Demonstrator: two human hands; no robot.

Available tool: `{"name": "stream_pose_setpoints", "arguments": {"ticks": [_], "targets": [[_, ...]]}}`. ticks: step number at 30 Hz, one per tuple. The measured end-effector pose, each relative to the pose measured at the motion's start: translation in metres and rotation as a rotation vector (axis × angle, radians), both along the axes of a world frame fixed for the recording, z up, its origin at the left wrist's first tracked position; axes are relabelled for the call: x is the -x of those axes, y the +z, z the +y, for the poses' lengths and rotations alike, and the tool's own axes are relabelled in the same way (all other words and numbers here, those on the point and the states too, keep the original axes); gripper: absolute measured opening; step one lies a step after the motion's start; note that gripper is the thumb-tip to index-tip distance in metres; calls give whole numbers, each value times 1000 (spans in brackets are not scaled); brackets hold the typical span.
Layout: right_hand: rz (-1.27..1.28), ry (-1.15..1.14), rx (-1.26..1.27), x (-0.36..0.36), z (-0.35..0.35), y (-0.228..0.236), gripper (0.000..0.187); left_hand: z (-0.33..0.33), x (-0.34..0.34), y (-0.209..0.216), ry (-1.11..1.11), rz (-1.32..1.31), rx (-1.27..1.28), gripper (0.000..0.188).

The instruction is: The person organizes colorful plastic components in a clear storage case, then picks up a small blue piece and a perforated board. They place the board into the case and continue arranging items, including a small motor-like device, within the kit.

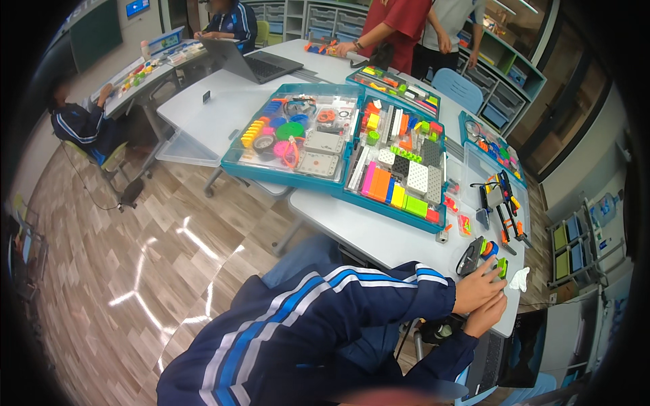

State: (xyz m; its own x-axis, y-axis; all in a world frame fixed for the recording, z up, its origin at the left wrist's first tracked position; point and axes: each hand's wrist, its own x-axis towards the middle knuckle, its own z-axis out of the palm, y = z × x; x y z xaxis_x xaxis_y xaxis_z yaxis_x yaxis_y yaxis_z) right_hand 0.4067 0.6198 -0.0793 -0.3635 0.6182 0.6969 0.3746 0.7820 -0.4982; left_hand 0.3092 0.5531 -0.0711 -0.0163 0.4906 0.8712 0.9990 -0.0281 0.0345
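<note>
My left hand [475,289] reaches in from the left to the near right corner of the white table. Its fingers close around the end of a lime-green building block [502,268]. Just below it, touching it, is my right hand [486,315] with curled fingers; whatever they may hold is hidden. Beyond the fingers lie a dark grey wheel-like part [468,257] and a blue and orange part [489,250]. A crumpled white tissue [519,279] rests to the right of the green block. Farther back stands a black frame model [502,206] with orange bits.
An open teal kit case [292,178] full of coloured blocks spans the table's middle. Small loose parts [464,224] lie beside it. A grey laptop [254,66] stands farther back, another laptop [489,358] near my right arm. A person in red [399,30] and others work around the tables.
</note>
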Motion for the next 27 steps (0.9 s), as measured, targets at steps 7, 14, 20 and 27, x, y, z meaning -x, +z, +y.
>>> {"name": "stream_pose_setpoints", "arguments": {"ticks": [7, 14, 20, 27], "targets": [[28, 11, 13, -3, 6, -7, 31, 3, -1, -1, 5, -3, 20, 27], [41, -159, 6, -12, 31, -12, 36, -8, 10, 2, -36, 12, 52, 30], [48, -163, -99, -10, 21, -13, 23, -9, 8, -1, -122, -68, 63, 39], [182, -156, -27, -5, 5, 1, 19, -21, 11, 32, -481, -309, -69, 17]]}}
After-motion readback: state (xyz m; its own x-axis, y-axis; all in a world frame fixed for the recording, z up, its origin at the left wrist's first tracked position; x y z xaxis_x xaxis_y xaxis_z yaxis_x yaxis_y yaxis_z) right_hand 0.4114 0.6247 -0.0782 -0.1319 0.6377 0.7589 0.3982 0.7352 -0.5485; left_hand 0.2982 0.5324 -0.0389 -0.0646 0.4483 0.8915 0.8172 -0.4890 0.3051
